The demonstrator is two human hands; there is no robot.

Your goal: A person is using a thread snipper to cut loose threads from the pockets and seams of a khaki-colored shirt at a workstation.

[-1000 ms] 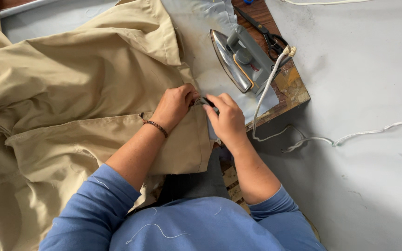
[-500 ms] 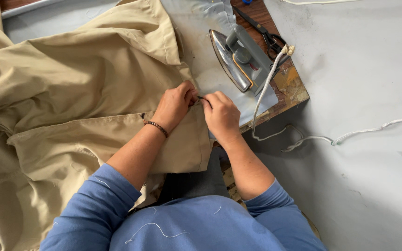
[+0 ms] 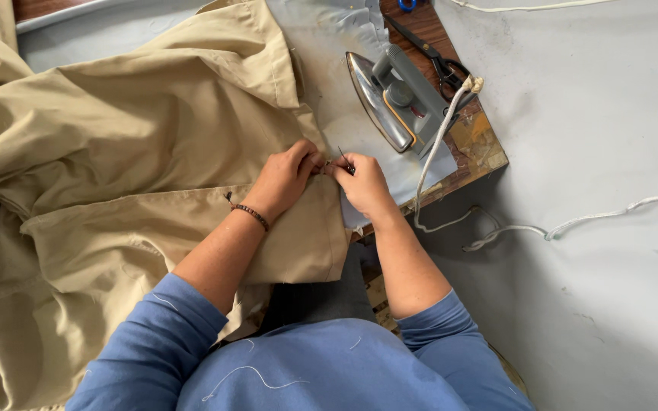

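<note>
Both hands pinched together on the edge of the tan garment, right at the table's near side.

Left hand (image 3: 287, 179) has its fingers closed on the fabric edge; right hand (image 3: 363, 183) is closed too, gripping a thin dark pointed tool (image 3: 345, 160) against that same edge, fingertips of both hands touching; one tan garment (image 3: 138, 152) sprawls over the grey-covered table (image 3: 329, 46) and spills off its left side; one beaded bracelet (image 3: 251, 214) on the left wrist; one metal iron (image 3: 394, 99) lying just beyond the right hand, one white cord (image 3: 436, 152) trailing off it onto the grey floor (image 3: 595, 152); one pair of dark scissors (image 3: 432, 57) beside the iron; a blue handle (image 3: 407, 4) at the top edge, too cut off to tell what it is.
</note>
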